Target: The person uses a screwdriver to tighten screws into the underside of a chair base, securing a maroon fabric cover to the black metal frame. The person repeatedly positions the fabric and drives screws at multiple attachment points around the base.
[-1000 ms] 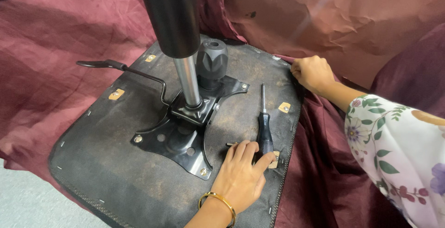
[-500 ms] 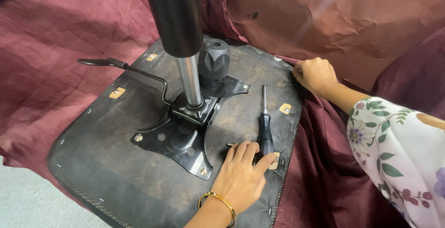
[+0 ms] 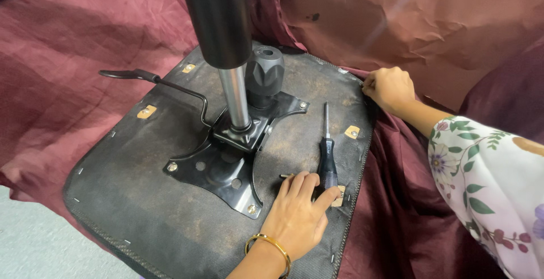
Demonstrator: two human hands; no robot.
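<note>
An upturned chair seat (image 3: 141,199) shows its black fabric underside, lying on maroon cloth. A black metal mounting plate (image 3: 226,165) is bolted at its middle, and a chrome and black gas cylinder (image 3: 224,35) rises from it. A black-handled screwdriver (image 3: 326,160) lies on the seat, right of the plate. My left hand (image 3: 294,216), wearing a gold bangle, rests flat on the seat. Its index finger touches the screwdriver handle, and a small metal piece (image 3: 284,176) pokes out at its fingertips. My right hand (image 3: 388,89), in a floral sleeve, curls over the seat's right edge.
A black knob (image 3: 266,75) stands behind the cylinder. A bent black lever (image 3: 153,80) reaches left from the plate. Small tan tabs (image 3: 146,111) with screws sit near the seat corners. Wrinkled maroon cloth (image 3: 68,69) surrounds the seat, and grey floor (image 3: 34,245) shows at lower left.
</note>
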